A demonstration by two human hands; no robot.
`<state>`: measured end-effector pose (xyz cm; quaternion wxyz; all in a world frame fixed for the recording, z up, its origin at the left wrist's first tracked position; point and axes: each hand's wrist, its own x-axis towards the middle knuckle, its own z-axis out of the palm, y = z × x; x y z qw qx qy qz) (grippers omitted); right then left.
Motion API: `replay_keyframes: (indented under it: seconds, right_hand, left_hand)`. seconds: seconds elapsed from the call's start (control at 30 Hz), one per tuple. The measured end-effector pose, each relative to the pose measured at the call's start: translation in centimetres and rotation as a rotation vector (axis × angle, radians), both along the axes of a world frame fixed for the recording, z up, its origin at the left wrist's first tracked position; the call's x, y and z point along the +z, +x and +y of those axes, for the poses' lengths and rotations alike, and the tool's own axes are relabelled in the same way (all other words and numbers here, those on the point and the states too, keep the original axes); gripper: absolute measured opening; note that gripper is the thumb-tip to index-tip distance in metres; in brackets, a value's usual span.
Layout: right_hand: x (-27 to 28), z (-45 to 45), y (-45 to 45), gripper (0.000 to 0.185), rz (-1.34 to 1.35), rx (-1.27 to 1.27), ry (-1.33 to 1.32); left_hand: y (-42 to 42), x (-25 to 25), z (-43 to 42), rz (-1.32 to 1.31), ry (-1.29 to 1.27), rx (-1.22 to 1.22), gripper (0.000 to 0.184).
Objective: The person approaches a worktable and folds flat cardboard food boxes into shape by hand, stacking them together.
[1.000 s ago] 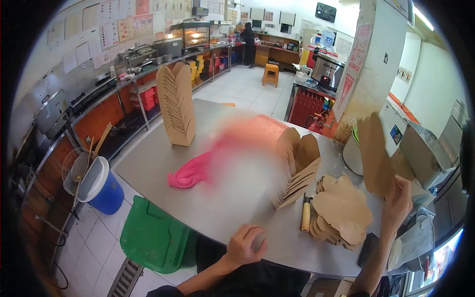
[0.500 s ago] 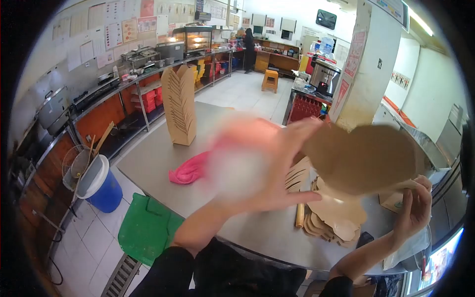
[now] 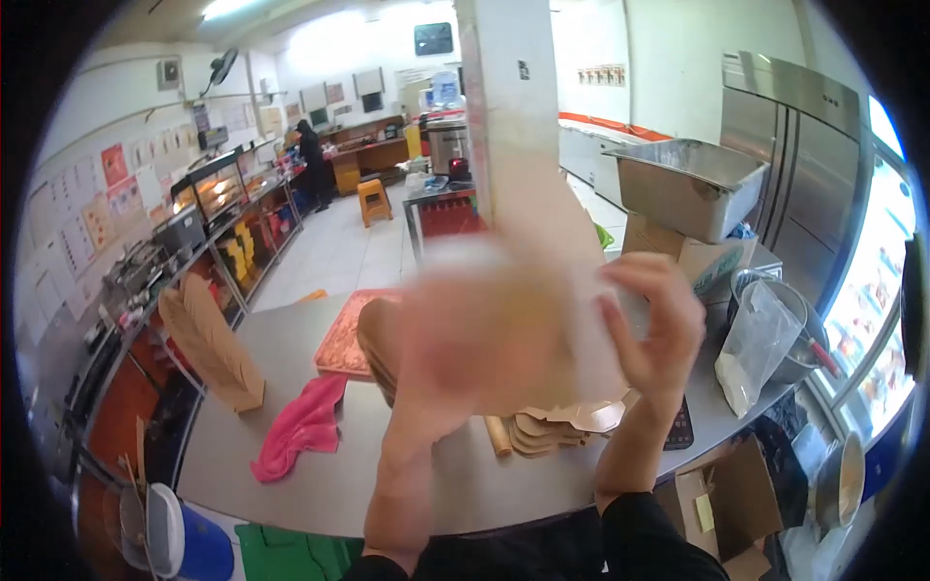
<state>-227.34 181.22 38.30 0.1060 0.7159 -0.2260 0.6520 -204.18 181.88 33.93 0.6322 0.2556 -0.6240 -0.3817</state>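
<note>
My left hand [image 3: 436,363] is raised over the middle of the metal table [image 3: 358,484], its fingers lost in blur in front of brown cardboard [image 3: 378,344]. To its right is my right hand [image 3: 664,324], raised with thumb and fingers apart and curved, beside the blurred edge of the cardboard. Below the hands lies a stack of flat brown cardboard pieces [image 3: 542,436], with a short tan stick [image 3: 498,436] at its left. A tall brown carton [image 3: 215,349] stands on the left, near a pink cloth [image 3: 302,426] and a pinkish tray [image 3: 351,334].
A dark phone-like object [image 3: 680,426] lies right of the stack. Farther right are a plastic bag [image 3: 760,344] and a steel basin [image 3: 688,184] over boxes. Below the table edge sit an open cardboard box [image 3: 727,494], a blue bin [image 3: 199,542] and a green lid [image 3: 295,552]. A person [image 3: 312,165] stands far back.
The view has turned right. My left hand has risen from the table's front edge to the cardboard. My right hand, earlier holding a brown cardboard piece, now has its fingers apart.
</note>
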Motion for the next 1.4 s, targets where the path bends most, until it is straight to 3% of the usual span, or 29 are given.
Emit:
replay_keyframes:
  seconds: [0.13,0.23,0.33,0.37,0.43,0.53,0.6,0.67,0.7,0.73,0.8,0.87,0.9,0.93,1.0,1.03,1.13,1.27,1.3,1.4]
  right_hand:
    - [1.0,-0.4,2.0,0.041,0.213,-0.026,0.023]
    - [0.5,-1.8,2.1,0.048,0.204,0.0,0.046]
    - [0.6,-2.4,2.3,0.048,0.211,0.026,0.073]
    - [0.3,-2.7,2.4,0.046,0.209,0.029,0.077]
    - [0.3,-2.7,2.8,0.045,0.229,0.073,0.078]
    - [0.5,-2.2,2.7,0.043,0.247,0.136,0.079]
    - [0.3,-2.1,2.7,0.042,0.256,0.183,0.083]
    - [0.2,-2.0,2.6,0.033,0.195,0.202,-0.005]
    - [0.1,-2.1,2.5,0.033,0.199,0.208,-0.004]
    - [-0.2,-2.3,2.5,0.028,0.125,0.174,-0.069]
    - [-0.8,-2.6,2.7,0.024,0.058,0.15,-0.131]
    - [-1.4,-2.8,3.0,0.02,-0.109,0.108,-0.201]
    - [-1.6,-2.6,3.0,0.019,-0.104,0.041,-0.215]
    - [-1.6,-2.4,3.2,0.019,-0.096,0.053,-0.209]
    - [-1.4,-1.7,3.6,0.021,-0.125,-0.016,-0.247]
    - [-1.5,-1.5,3.2,0.023,-0.087,0.002,-0.233]
    - [-1.1,-0.9,3.0,0.026,0.044,-0.062,-0.294]
    - [-1.1,-1.3,3.3,0.017,-0.012,-0.042,-0.357]
    - [-1.1,-1.7,3.1,0.013,0.022,0.147,-0.368]
    - [-0.6,-1.8,1.2,0.014,0.275,0.328,-0.219]
  left_hand:
    - [-1.4,0.0,-1.6,0.075,-0.059,-0.015,0.038]
    - [-1.7,0.0,-2.5,-0.161,-0.245,0.094,0.045]
    - [-0.8,0.1,-3.2,-0.231,-0.289,0.177,0.042]
    - [-0.4,0.8,-2.8,-0.408,-0.331,0.209,0.036]
    - [-0.4,1.8,-2.3,-0.429,-0.325,0.16,0.02]
    - [0.5,2.4,-2.1,-0.421,-0.47,0.119,0.017]
    - [0.9,2.7,-1.5,-0.437,-0.396,0.169,0.015]
    - [1.2,2.2,-2.1,-0.393,-0.623,0.243,0.031]
    - [0.5,1.9,-2.1,-0.391,-0.62,0.25,0.031]
    - [-0.6,1.5,-2.3,-0.081,-0.517,0.222,0.043]
    - [-1.7,1.1,-2.3,0.233,-0.405,0.201,0.057]
    - [-2.0,1.3,-2.2,0.297,-0.209,0.073,0.075]
    - [-2.1,1.6,-2.1,0.283,-0.198,0.011,0.062]
    - [-1.7,1.4,-2.2,0.292,-0.195,0.024,0.062]
    - [-0.8,1.1,-2.6,0.078,-0.108,-0.189,0.046]
    - [-0.5,1.1,-2.7,0.119,-0.065,-0.241,0.036]
    - [-0.1,0.7,-2.8,0.11,-0.092,-0.311,0.04]
    - [-0.1,0.9,-2.1,0.236,-0.101,-0.476,0.036]
    - [0.2,1.6,-2.1,0.377,-0.127,-0.612,0.038]
    - [1.7,-2.1,-3.2,0.611,-0.071,-0.749,0.062]
